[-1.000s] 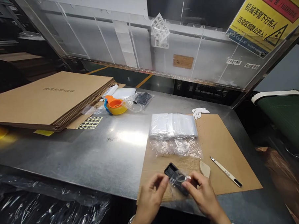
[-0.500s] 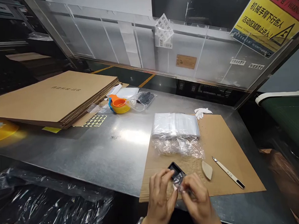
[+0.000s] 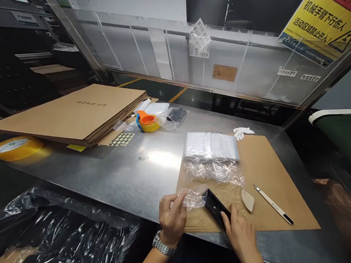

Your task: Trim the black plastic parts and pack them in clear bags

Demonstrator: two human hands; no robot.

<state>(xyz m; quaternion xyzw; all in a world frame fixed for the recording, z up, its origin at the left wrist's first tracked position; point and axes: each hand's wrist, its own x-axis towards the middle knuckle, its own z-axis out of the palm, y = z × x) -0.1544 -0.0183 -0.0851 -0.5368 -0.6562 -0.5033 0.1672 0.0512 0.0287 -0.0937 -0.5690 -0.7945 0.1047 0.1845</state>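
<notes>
At the cardboard's [image 3: 264, 162] near edge, the right hand [image 3: 240, 225] clasps the black case [image 3: 215, 211] between thumb and fingers. By its left edge, the left hand [image 3: 172, 217] pinches clear film [image 3: 193, 199] reaching the case's far end; a hard pull could tear it or jerk the case loose. Toward the right edge, the knife [image 3: 273, 203] could nick a straying right hand.

I note a metal tabletop [image 3: 130, 172] bearing a cardboard stack [image 3: 81, 112], sticker sheet [image 3: 121, 140], orange-topped yellow roll [image 3: 151, 128] and cardboard sheet [image 3: 270, 170].
</notes>
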